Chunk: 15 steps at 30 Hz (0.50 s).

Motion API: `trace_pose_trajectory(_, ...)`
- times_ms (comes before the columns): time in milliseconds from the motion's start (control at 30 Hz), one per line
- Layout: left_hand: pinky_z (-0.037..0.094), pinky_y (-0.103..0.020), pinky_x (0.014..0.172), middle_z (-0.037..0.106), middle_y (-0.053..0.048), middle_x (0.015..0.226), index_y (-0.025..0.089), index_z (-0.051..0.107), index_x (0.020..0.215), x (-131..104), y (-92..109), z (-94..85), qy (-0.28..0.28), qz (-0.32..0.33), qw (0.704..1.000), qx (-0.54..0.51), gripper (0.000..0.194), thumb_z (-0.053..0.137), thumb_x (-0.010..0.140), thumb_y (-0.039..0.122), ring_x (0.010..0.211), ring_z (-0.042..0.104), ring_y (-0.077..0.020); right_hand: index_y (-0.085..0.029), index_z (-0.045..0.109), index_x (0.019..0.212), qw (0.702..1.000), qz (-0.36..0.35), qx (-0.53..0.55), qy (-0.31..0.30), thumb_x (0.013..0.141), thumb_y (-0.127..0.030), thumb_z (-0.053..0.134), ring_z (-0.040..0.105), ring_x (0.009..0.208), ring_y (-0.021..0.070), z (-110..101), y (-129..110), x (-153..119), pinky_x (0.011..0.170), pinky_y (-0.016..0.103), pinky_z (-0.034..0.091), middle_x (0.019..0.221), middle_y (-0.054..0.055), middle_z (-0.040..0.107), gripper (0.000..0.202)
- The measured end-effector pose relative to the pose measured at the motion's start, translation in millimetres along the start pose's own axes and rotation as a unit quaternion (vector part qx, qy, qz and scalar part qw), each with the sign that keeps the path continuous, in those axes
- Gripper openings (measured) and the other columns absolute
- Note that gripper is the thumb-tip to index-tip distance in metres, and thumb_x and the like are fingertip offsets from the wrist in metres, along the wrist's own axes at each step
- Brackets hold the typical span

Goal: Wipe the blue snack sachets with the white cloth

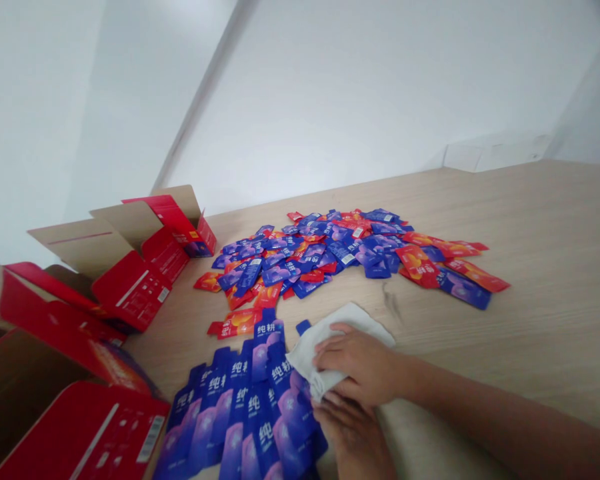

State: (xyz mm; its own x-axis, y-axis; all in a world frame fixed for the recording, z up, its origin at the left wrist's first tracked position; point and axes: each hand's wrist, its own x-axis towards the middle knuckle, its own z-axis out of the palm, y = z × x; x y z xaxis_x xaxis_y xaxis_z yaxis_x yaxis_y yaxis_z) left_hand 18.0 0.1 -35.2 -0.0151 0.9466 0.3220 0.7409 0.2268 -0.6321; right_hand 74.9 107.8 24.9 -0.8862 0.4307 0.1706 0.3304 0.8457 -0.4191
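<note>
Near the bottom centre, my right hand presses on a folded white cloth, its fingers spread over it. Just below, my left hand touches the lower edge of the cloth, partly under my right hand; its fingertips are hard to make out. A blue pouch corner pokes out beside the cloth. To the left of both hands lie several overlapping blue pouches with purple pictures and white lettering. An orange-red pouch lies above them.
A wide heap of blue and red pouches spreads across the wooden table. Open red cardboard boxes line the left side. A white wall stands behind the table, with a white box-like object at the back right.
</note>
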Motion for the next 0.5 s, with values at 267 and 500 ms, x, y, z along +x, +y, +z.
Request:
trace_pose_trajectory(267, 0.048, -0.053, 0.086, 0.068, -0.028, 0.095, 0.003, 0.069, 0.096, 0.7, 0.1, 0.0, -0.006, -0.003, 1.0, -0.01, 0.031, 0.045, 0.076, 0.007, 0.088, 0.066, -0.0351, -0.021, 0.061, 0.108, 1.0, 0.004, 0.004, 0.0, 0.082, -0.031, 0.05, 0.055, 0.102, 0.0224, -2.9, -3.1, -0.1, 0.103, 0.044, 0.022, 0.108, 0.008, 0.064, 0.03)
trace_pose_trajectory(500, 0.049, -0.053, 0.084, 0.069, -0.027, 0.095, 0.005, 0.069, 0.097, 1.6, -1.7, -1.5, -0.004, -0.001, 1.0, -0.011, 0.03, 0.047, 0.075, 0.006, 0.089, 0.065, -0.0357, -0.021, 0.06, 0.109, 1.0, 0.007, 0.022, 0.012, 0.08, -0.03, 0.052, 0.055, 0.104, 0.0217, -0.8, 0.1, 0.1, 0.105, 0.043, 0.02, 0.11, 0.007, 0.064, 0.031)
